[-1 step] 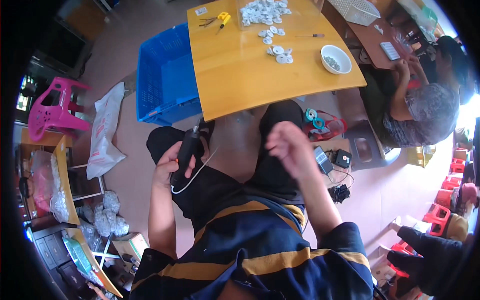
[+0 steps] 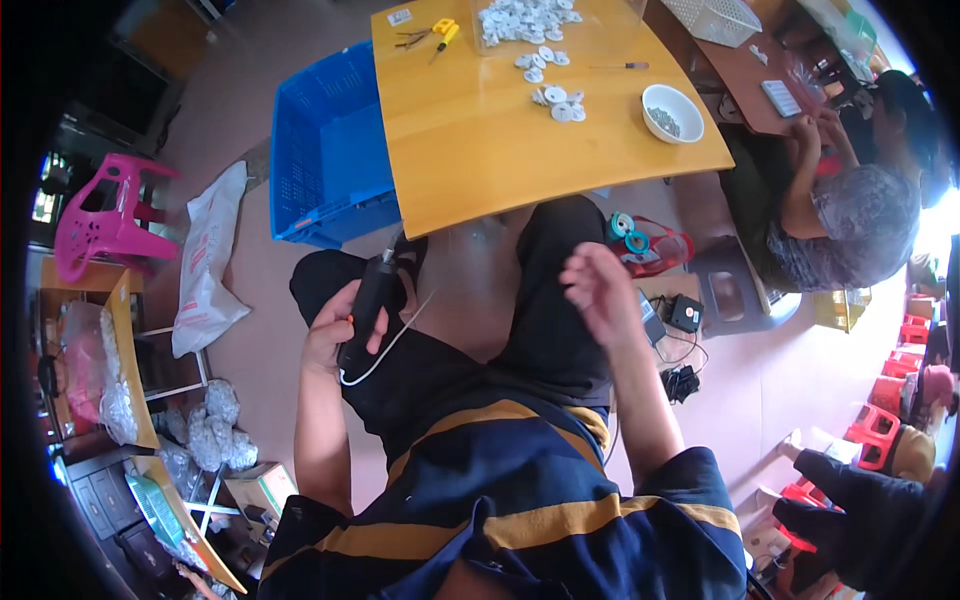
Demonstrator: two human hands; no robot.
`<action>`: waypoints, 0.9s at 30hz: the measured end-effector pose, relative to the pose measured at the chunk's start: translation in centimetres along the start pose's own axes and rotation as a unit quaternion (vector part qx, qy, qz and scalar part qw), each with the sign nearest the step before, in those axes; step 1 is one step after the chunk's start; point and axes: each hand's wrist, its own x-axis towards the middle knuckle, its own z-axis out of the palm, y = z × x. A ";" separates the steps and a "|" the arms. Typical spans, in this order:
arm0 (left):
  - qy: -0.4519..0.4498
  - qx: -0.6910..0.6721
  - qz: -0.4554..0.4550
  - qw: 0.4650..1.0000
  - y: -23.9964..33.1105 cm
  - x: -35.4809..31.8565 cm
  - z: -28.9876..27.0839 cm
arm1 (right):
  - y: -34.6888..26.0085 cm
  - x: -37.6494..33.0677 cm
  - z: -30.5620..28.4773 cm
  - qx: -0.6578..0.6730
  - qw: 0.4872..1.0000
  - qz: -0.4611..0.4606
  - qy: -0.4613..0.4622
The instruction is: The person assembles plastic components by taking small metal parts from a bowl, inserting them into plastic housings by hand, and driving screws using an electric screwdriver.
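Note:
My left hand (image 2: 335, 325) is wrapped round a black electric screwdriver (image 2: 368, 305) above my left thigh, its metal tip pointing toward the table. A thin white cord (image 2: 400, 335) curves from its lower end. My right hand (image 2: 605, 290) hovers beside my right knee, fingers loosely apart and nothing visible in them. On the yellow table (image 2: 470, 160) ahead, small white round parts (image 2: 560, 103) lie in two little groups. More white parts (image 2: 525, 20) are heaped in a clear tray at the far side. A white bowl (image 2: 655, 95) of small metal pieces stands at the right.
Yellow-handled tools (image 2: 445, 38) and a thin screwdriver (image 2: 635, 66) lie on the table. A blue crate (image 2: 330, 150) stands left of it. Right of my knee are a red bag (image 2: 665, 252) and a black power adapter (image 2: 685, 313). Another person (image 2: 850, 215) sits at the right-hand table.
My right hand has moved a little to the right, and its fingers look more spread. My left hand keeps its hold on the electric screwdriver. The view has shifted slightly.

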 end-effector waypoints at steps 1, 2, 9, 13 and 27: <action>0.001 0.005 0.007 1.000 -0.1 0.1 -0.1 | 0.5 0.7 -4.6 0.083 0.996 -0.022 0.026; -0.005 -0.001 0.004 1.000 -0.3 0.2 -0.4 | 0.7 1.1 -9.7 0.170 0.984 -0.016 -0.039; -0.008 0.006 -0.009 1.000 -0.8 1.0 -0.6 | 11.1 1.7 -21.9 -0.396 0.897 -0.088 0.174; 0.013 0.019 -0.023 0.999 -0.7 1.2 -0.3 | 14.5 1.3 -20.5 -0.296 0.912 -0.170 0.227; 0.029 0.017 -0.051 0.998 -0.4 1.9 -0.1 | 17.3 5.8 -23.1 -0.507 0.828 -0.079 0.227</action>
